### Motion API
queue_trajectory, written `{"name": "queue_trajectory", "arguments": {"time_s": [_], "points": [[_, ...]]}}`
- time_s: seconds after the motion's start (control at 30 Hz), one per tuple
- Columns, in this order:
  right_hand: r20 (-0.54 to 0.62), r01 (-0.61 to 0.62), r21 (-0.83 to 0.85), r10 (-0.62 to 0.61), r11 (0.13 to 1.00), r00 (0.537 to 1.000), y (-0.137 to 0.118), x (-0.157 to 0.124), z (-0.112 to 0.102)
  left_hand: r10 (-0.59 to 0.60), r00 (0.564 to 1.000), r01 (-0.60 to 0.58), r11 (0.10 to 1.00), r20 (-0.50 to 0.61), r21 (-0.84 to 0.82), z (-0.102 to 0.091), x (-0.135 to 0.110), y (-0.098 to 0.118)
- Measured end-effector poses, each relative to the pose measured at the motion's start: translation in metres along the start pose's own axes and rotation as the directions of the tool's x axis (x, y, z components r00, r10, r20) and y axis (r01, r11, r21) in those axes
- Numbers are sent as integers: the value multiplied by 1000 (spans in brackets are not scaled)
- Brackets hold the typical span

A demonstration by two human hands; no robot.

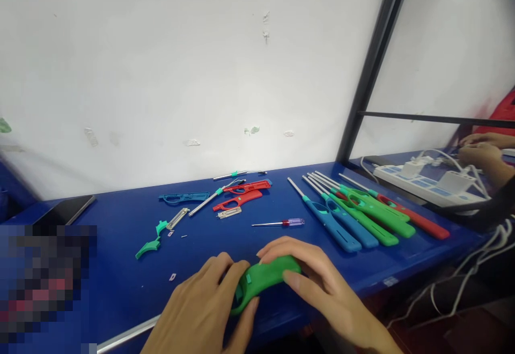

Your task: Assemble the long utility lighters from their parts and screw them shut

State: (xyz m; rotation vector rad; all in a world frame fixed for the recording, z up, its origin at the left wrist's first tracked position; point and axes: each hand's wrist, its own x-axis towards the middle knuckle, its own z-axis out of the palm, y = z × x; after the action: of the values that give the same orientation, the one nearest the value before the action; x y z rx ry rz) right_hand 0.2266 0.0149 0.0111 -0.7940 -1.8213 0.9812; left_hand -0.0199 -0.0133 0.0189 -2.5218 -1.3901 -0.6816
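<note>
A green long-nosed lighter (270, 277) is held level above the table's front edge. Fingers of my left hand (203, 300) wrap its trigger end, covering part of the guard. My right hand (322, 285) grips the handle's other end between thumb and fingers. A metal tube extends to the lower left from beneath my left hand. Beyond my hands lies a screwdriver (287, 222) with a purple and red handle. To the left are green plastic pieces (148, 248), a clear fuel tank (177, 218) and small metal bits.
Red casing halves (241, 198), a blue casing half (187, 197) and a loose metal tube (205, 203) lie farther back. Several assembled lighters (362, 217) are grouped at right. A phone (66, 212) lies left. Beyond the black post (372, 69) are a power strip (426, 185) and another person's hands (485, 150).
</note>
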Motion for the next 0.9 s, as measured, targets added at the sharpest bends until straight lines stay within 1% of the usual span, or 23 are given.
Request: {"name": "queue_trajectory", "arguments": {"time_s": [0.1,0.2,0.3,0.5,0.57,0.63,0.67,0.73,0.77,0.83,0.87,0.9], "points": [[-22,-64,-117,62,991,998,-2,4,6,16,1000,-16,1000,25,1,5,3,5],[-47,-83,-202,75,976,996,1,7,9,-1,995,1,1000,103,0,10,4,8],[-43,-65,-228,56,972,997,4,7,9,-25,980,26,1000,196,-4,10,6,11],[-22,-70,-262,66,962,998,6,9,9,-38,949,19,998,314,63,6,13,15],[-29,-72,-271,66,960,997,7,10,9,-19,945,-5,997,325,74,5,14,12],[-54,-71,-277,58,958,997,10,11,10,3,961,-30,995,276,92,3,13,5],[-73,-69,-281,50,957,996,12,10,10,-8,972,-19,993,235,113,0,13,-2],[-127,-61,-292,24,954,992,15,8,11,-104,975,67,981,198,182,-6,13,-19],[-161,-54,-304,5,951,987,16,7,11,-147,969,104,971,200,213,-9,13,-30],[-223,-33,-353,-50,935,974,17,6,10,-237,941,168,947,242,275,-14,13,-53],[-240,-21,-392,-80,920,968,18,7,8,-304,921,225,926,245,303,-14,13,-64],[-243,-10,-440,-108,898,964,20,8,5,-342,908,258,912,242,319,-14,13,-75]]}}
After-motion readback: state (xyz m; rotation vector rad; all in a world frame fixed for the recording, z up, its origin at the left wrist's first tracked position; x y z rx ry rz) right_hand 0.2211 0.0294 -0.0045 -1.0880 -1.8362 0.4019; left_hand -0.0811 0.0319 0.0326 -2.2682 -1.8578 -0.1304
